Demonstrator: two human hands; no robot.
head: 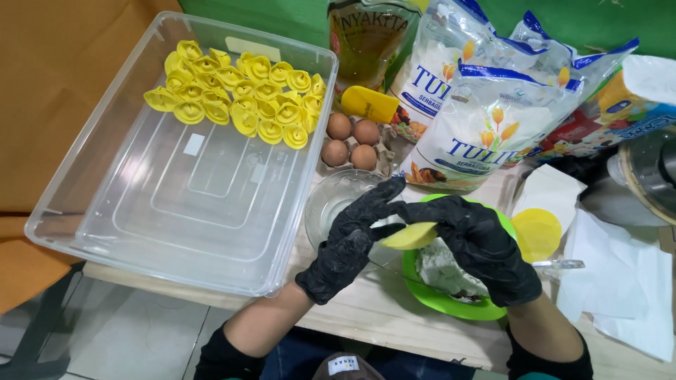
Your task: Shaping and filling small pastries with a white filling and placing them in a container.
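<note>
Left hand: the black-gloved left hand (352,239) pinches one end of a folded yellow wrapper (408,236), fingers closed on the dough.
Right hand: the black-gloved right hand (486,246) grips the wrapper's other end, thumb and fingers pressed around it.
Wrapper: held between both hands, above the near edge of the green plate (451,302), clear of the table.
Plate: it carries a mound of pale filling (440,271), partly hidden under the right hand.
Glass bowl: a small clear bowl (334,200) sits just behind the left hand, touching distance from its fingertips.
Clear tub: a large plastic container (190,204) lies to the left, with rows of folded yellow dumplings (239,95) packed at its far end.
Eggs: four brown eggs (351,141) rest in a carton between tub and bags.
Bags: white flour bags (486,119) and an oil pouch (370,35) stand along the back.
Right side: a stack of round yellow wrappers (536,232) lies on white paper (620,281), beside a spoon handle (560,264).
</note>
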